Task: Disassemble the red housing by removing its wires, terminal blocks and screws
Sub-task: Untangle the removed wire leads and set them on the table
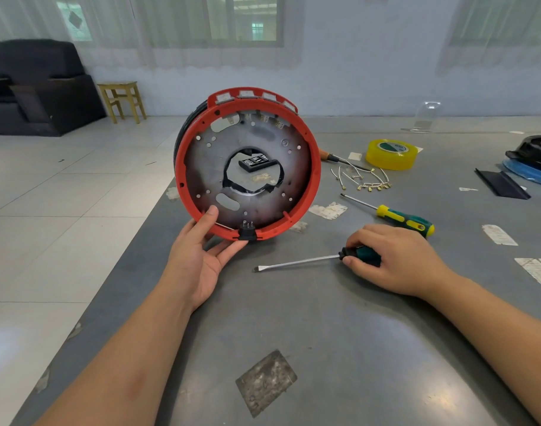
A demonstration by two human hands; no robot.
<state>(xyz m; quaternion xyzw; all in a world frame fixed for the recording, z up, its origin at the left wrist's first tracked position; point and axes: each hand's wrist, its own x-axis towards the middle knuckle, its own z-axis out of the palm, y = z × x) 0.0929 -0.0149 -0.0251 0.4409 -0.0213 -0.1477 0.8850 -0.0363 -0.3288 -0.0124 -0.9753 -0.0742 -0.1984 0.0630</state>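
The round red housing [312, 167] stands on edge on the grey table [340, 348], its grey inner plate facing me, with a hole in the middle. A small black terminal block [247, 233] with metal pins sits at its bottom rim. My left hand [201, 256] holds the lower rim, thumb on the inner edge and fingers underneath. My right hand [395, 259] lies on the table gripping the handle of a flat-blade screwdriver [297, 262], whose tip points left. Several loose wires with brass connectors [364, 179] lie to the right of the housing.
A second screwdriver [398, 217] with a green-yellow handle lies right of the housing. Behind it sit a yellow tape roll [391, 154], a wooden-handled tool [330, 155] and a black bit case [257, 164], seen through the hole. Black and blue parts [530, 161] sit far right. The table edge runs along the left.
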